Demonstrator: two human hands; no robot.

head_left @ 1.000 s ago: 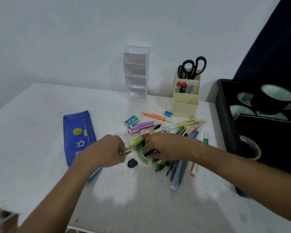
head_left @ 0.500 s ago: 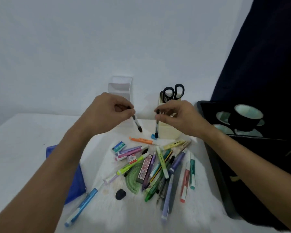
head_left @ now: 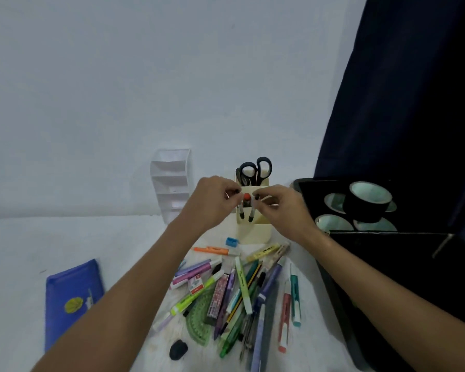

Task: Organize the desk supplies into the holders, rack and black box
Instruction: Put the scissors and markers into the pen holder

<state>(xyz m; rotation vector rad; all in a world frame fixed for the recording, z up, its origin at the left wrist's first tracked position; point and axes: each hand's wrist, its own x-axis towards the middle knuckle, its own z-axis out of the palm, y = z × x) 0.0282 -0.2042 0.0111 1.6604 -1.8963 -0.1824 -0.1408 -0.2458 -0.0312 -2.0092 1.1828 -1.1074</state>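
both raised in front of the cream holder [head_left: 254, 232] at the back of the desk [head_left: 16, 251]. left hand [head_left: 212, 201] pinching the top of a small black-tipped pen [head_left: 241, 212], hanging tip down against the holder's front. right hand [head_left: 282, 208] pinching a second pen [head_left: 251, 214] the same way, just beside the first. black-handled scissors [head_left: 255, 170] standing in the holder's rear pocket, red-capped item [head_left: 247, 196] in the middle one. white tiered rack [head_left: 171, 183] left of the holder. black box [head_left: 414, 264] right of the holder, holding rolls of tape [head_left: 368, 201]. blue sharpener [head_left: 232, 241] lying at the holder's foot. loose heap of markers, pens and highlighters [head_left: 242, 288] spread on the desk nearer than the holder, with a green protractor [head_left: 200, 319] and a dark eraser [head_left: 178, 349] at its near edge. blue pencil case [head_left: 70, 296] far left of the holder.
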